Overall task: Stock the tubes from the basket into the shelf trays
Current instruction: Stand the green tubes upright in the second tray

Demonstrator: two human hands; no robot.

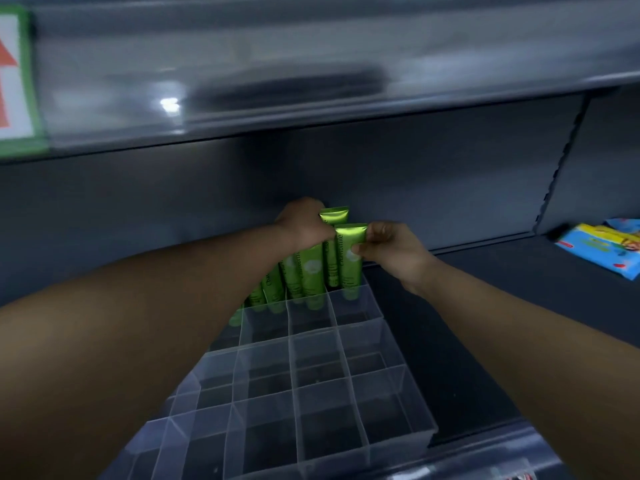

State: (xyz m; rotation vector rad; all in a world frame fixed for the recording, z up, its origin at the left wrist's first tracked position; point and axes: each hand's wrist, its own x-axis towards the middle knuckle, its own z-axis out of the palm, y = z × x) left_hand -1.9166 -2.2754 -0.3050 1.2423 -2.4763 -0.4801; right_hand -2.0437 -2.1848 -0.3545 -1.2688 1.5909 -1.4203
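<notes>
At mid-frame the right hand (389,249) pinches the crimped top of a green tube (350,261), apparently seating it in a rear-right cell of the clear tray (320,375), while the left hand (303,223) curls over the neighbouring tubes (308,275); next it should let go and fetch another.

The word "Chamomile" runs lengthwise in dark letters along the green tubes (349,261) standing in the back of the shelf tray. A sign (14,77) at upper left shows a red arrow pointing up, without legible words. Print on the blue packets (602,251) is too blurred to read.
</notes>
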